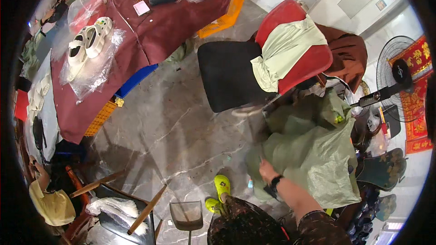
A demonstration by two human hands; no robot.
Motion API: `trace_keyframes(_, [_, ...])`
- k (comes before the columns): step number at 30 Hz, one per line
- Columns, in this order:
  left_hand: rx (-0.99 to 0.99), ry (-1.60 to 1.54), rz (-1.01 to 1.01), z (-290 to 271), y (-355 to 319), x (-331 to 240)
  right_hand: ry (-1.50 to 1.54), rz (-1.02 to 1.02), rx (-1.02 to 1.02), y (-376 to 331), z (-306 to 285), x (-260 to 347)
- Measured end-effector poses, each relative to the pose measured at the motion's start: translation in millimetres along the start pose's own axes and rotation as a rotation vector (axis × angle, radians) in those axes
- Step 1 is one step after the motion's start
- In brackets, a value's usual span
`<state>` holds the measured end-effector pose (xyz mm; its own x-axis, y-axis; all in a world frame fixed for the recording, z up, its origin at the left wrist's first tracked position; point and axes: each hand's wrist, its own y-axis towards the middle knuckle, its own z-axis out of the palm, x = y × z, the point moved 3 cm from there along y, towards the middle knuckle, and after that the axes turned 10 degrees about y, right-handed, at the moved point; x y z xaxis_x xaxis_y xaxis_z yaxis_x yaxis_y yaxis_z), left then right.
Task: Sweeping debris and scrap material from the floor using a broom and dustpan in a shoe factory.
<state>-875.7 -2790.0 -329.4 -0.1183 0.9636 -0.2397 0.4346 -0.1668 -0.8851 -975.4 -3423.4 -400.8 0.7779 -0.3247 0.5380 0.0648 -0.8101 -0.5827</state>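
Note:
My right hand (268, 171), with a dark band on the wrist, is closed on the near left edge of a large green woven sack (329, 165). The fingertips are partly blurred. The sack spreads limp over the area to the right of my feet, its left part smeared by motion. What lies under or inside it is hidden. My left hand does not show. Just left of the sack are my yellow-green clogs (222, 186).
A red-backed chair (290, 47) draped with pale cloth stands beyond the sack. A black fan (402, 72) is at right. White clogs (94, 37) lie on a maroon-covered table (159, 31). A dustpan (186, 214) and wooden-legged stool (122, 227) stand left; another person's hand (42, 174) shows farther left.

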Motion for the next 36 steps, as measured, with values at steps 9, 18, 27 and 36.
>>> trace_keyframes(9, [-0.077, -0.159, 0.005, -2, -29, 44, -0.148, 0.149, 0.741, -212, -51, 34])
trace_keyframes(18, [-0.173, -0.284, 0.021, -23, -28, 82, 0.423, 0.476, 0.914, -244, -5, 130])
trace_keyframes(27, [-0.22, -0.348, 0.025, -84, 39, 4, 0.899, 0.196, 0.87, -143, 77, 331])
trace_keyframes(36, [-0.192, -0.379, -0.113, -155, 90, -155, 0.893, 0.058, 0.46, 102, 169, 532])
